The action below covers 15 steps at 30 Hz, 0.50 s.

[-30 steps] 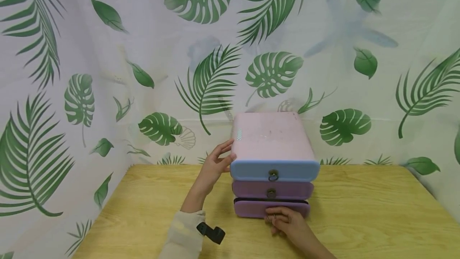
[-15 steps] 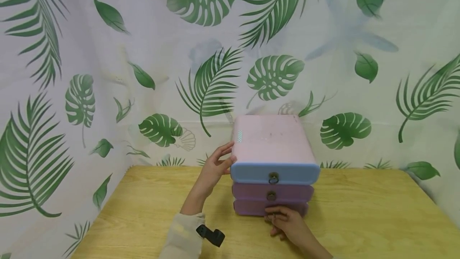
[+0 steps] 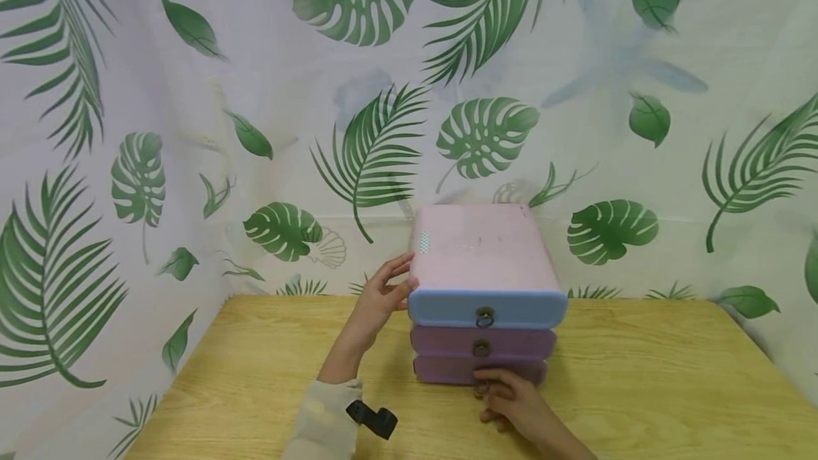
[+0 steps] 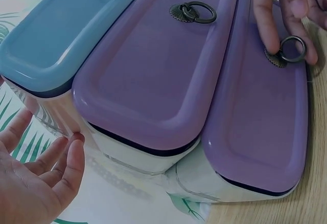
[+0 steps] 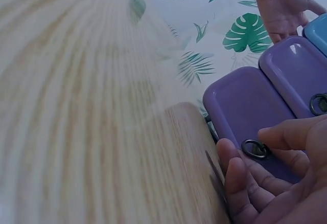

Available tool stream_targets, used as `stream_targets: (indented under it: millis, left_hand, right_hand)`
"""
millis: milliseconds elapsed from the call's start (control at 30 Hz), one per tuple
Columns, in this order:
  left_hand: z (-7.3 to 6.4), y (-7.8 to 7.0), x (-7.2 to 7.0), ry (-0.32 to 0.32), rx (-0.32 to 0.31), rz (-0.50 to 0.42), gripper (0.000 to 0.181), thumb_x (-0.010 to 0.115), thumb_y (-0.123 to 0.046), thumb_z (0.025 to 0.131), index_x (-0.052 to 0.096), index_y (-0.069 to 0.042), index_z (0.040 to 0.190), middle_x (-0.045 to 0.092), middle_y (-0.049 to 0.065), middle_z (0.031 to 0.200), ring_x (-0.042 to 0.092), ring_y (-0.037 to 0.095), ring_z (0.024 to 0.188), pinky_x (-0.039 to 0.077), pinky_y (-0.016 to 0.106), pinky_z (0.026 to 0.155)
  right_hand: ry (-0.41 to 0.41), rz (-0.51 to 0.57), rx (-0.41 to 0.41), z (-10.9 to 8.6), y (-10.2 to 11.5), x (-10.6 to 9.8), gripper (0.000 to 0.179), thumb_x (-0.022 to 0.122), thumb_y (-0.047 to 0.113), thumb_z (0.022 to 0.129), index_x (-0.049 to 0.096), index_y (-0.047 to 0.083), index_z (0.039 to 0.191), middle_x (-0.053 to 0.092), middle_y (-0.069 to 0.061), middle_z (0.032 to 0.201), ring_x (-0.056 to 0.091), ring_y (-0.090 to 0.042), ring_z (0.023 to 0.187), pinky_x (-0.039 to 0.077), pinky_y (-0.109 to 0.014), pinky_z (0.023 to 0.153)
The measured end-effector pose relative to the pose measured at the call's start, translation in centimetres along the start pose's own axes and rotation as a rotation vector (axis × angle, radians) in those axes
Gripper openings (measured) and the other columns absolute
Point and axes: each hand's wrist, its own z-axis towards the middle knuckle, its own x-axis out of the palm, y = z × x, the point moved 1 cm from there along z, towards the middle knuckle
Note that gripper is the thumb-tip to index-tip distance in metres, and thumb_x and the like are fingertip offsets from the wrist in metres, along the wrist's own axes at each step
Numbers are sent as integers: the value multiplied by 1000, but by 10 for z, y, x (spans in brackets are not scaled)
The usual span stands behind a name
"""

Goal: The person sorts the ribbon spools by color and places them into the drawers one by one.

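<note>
A stack of three drawers has a pink top point(image 3: 482, 243), with a blue drawer point(image 3: 441, 309) uppermost, a purple middle drawer point(image 3: 441, 341) and a purple bottom drawer point(image 3: 441, 369). All three fronts sit closed. My left hand point(image 3: 377, 300) rests its extended fingers against the stack's left side, near the top point(image 4: 41, 178). My right hand point(image 3: 514, 400) touches the bottom drawer's front, index fingertip beside its bronze ring pull point(image 4: 293, 49). In the right wrist view, that ring pull point(image 5: 254, 149) shows between the thumb side and the fingers point(image 5: 286, 134), without a visible firm grip.
The stack stands on a wood-grain table point(image 3: 664, 375). Close behind it hangs a white leaf-print cloth point(image 3: 383, 55). A black strap point(image 3: 373, 419) is at the left wrist.
The bottom drawer's dark gap a second ago has closed as my right hand pressed its front inward. My right fingers have eased slightly off the ring pull. The left hand holds its place.
</note>
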Motion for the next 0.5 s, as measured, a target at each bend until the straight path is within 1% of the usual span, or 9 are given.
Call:
stream_targets:
  millis: [67, 167, 267, 400, 500]
  left_hand:
    - [0, 0, 0, -5, -8, 1, 55, 60, -31, 94, 43, -26, 146, 39, 13, 150, 56, 31, 120, 51, 46, 93]
    - [-1, -2, 0, -6, -15, 9, 54, 60, -31, 95, 43, -26, 146, 39, 13, 150, 56, 31, 119, 51, 46, 94]
    - [-2, -4, 0, -9, -20, 23, 54, 59, -31, 95, 43, -25, 146, 40, 14, 149, 56, 30, 119, 51, 46, 93]
    - [-5, -7, -1, -14, -21, 50, 51, 56, -32, 97, 43, -23, 146, 43, 14, 148, 56, 31, 120, 50, 48, 93]
    - [-8, -8, -4, -16, -20, 67, 48, 53, -31, 100, 44, -22, 145, 45, 12, 146, 56, 32, 123, 50, 49, 94]
  right_hand:
    - [27, 10, -1, -4, -1, -2, 52, 57, 14, 97, 39, -9, 140, 65, -14, 115, 67, -14, 82, 53, -26, 63]
    - [62, 4, -12, -11, 0, -7, 55, 56, 18, 98, 35, -10, 141, 61, -20, 122, 67, -13, 85, 54, -27, 66]
    - [84, 7, -21, -19, 3, -12, 57, 53, 20, 99, 31, -9, 142, 59, -20, 127, 67, -13, 89, 55, -29, 71]
    - [95, 20, -45, -29, 13, -21, 58, 51, 21, 100, 27, -10, 143, 59, -15, 128, 66, -13, 93, 55, -31, 74]
    - [86, -9, -65, -35, 20, -30, 56, 50, 20, 101, 28, -11, 142, 59, -16, 129, 66, -11, 93, 56, -32, 74]
